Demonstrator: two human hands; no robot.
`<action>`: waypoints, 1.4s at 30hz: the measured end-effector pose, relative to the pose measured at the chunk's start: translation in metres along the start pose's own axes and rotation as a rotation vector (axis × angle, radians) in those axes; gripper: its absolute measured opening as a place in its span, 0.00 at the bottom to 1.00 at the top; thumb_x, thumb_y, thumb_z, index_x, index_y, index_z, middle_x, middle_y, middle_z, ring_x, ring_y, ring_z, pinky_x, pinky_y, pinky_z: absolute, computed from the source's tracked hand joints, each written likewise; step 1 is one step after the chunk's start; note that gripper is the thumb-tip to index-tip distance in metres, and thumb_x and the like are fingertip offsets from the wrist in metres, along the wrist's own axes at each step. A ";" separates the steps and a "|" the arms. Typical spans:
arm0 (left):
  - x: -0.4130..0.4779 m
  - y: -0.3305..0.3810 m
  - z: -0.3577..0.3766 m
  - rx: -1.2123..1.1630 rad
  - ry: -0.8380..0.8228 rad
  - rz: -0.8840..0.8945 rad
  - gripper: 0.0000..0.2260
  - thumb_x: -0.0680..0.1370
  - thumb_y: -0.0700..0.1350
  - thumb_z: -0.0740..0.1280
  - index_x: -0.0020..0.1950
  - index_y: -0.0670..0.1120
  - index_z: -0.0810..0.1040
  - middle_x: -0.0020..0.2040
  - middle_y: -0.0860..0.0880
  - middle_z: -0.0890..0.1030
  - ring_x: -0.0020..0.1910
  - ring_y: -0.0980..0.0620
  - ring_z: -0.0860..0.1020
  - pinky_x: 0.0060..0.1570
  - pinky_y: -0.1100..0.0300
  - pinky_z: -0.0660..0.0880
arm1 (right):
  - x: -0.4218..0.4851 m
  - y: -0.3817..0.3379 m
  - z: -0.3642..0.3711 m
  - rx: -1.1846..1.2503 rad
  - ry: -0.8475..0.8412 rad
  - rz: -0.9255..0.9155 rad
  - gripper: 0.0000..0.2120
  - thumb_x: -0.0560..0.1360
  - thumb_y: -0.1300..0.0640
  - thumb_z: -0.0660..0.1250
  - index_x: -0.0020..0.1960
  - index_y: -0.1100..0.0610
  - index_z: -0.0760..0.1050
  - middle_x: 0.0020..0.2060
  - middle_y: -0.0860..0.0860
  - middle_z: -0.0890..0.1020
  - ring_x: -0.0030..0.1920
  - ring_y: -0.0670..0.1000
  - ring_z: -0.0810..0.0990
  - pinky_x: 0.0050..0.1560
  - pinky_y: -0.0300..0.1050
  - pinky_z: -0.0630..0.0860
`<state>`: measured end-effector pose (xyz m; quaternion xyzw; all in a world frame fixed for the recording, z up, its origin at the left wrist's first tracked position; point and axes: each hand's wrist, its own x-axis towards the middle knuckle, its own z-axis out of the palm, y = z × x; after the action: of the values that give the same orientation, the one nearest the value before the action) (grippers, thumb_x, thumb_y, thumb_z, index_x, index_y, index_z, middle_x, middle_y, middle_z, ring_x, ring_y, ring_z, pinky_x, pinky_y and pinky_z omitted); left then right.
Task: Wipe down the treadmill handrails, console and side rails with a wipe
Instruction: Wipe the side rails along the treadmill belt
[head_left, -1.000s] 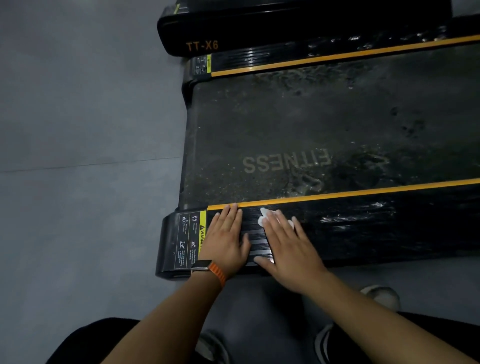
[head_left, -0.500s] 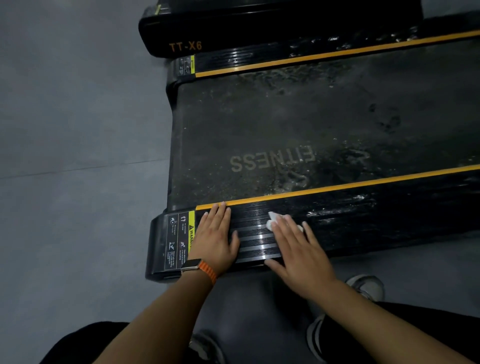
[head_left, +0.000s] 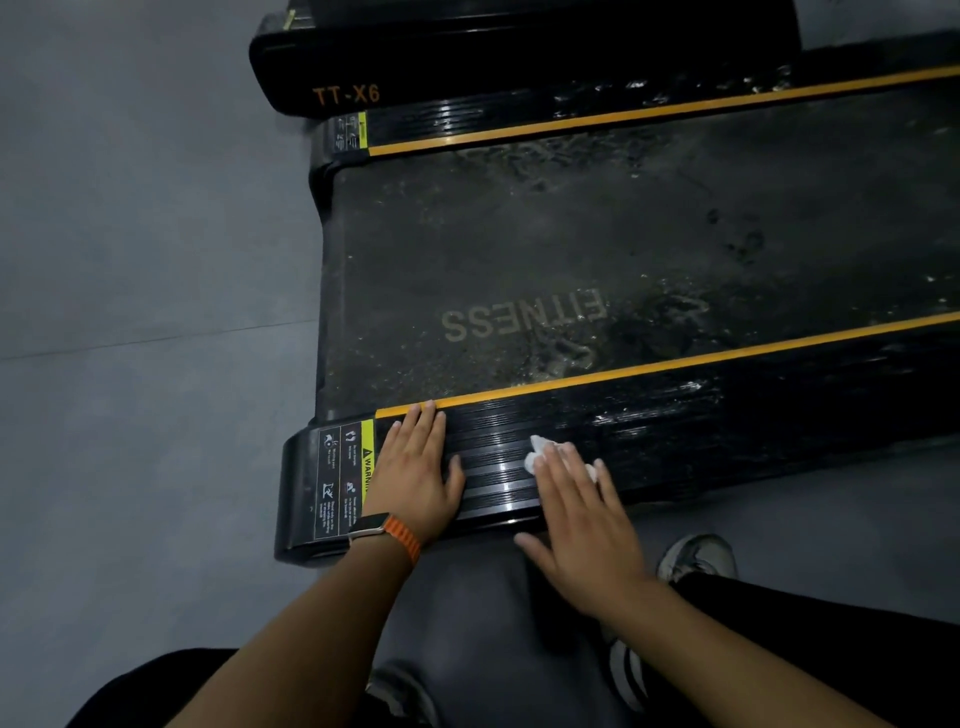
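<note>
Listing from the nearest item outward: one grey shoe (head_left: 696, 558) on the floor (head_left: 130, 260), just short of the near side rail (head_left: 675, 436). Left hand (head_left: 418, 470), orange-strapped watch (head_left: 387, 535) at the wrist: flat, fingers straight, palm braced on the rail's ribbed top next to the warning label (head_left: 345, 473), holding nothing. Right hand (head_left: 576, 512): also flat, fingers straight, pressing a small white wipe (head_left: 537, 452) onto the same rail; the wipe is bunched and shows only past the fingertips. Risks, as judged: pinned by pressure alone, the wad could roll up or slip free on the ribs, and it likely rides the rib tops, leaving the grooves dirty. Rail surface to the right: glossy and streaked, seemingly wet, so a bracing palm may slide. Belt (head_left: 519, 260), beyond the orange stripe (head_left: 675, 364): gritty; straying over it would soil the wipe. Far side rail (head_left: 519, 117): smeared, apparently unfinished. Neighbouring black machine (head_left: 467, 57): behind it. Handrails and console: out of view.
</note>
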<state>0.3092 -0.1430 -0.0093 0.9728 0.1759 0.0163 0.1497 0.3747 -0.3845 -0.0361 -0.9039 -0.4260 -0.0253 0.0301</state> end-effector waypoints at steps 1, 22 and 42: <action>0.000 0.000 0.000 0.002 0.005 0.002 0.33 0.81 0.59 0.48 0.81 0.42 0.63 0.82 0.44 0.60 0.82 0.48 0.54 0.81 0.53 0.47 | 0.002 -0.013 0.001 0.012 -0.004 -0.017 0.43 0.80 0.33 0.56 0.84 0.61 0.56 0.84 0.58 0.55 0.84 0.59 0.52 0.79 0.64 0.54; 0.001 -0.001 0.001 0.006 0.002 -0.010 0.32 0.82 0.59 0.49 0.82 0.43 0.62 0.83 0.45 0.59 0.83 0.48 0.53 0.81 0.52 0.47 | -0.023 0.035 -0.005 0.019 0.008 0.148 0.37 0.83 0.37 0.52 0.84 0.59 0.58 0.84 0.54 0.57 0.84 0.55 0.53 0.80 0.61 0.55; 0.000 0.000 -0.001 -0.005 -0.005 -0.004 0.32 0.82 0.58 0.50 0.82 0.42 0.62 0.83 0.44 0.59 0.83 0.47 0.53 0.81 0.52 0.46 | 0.040 0.031 -0.022 0.038 -0.169 0.005 0.41 0.82 0.28 0.39 0.85 0.54 0.49 0.85 0.49 0.49 0.84 0.52 0.47 0.82 0.65 0.52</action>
<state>0.3091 -0.1424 -0.0086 0.9721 0.1773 0.0142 0.1527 0.4236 -0.3745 -0.0123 -0.9031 -0.4251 0.0594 0.0112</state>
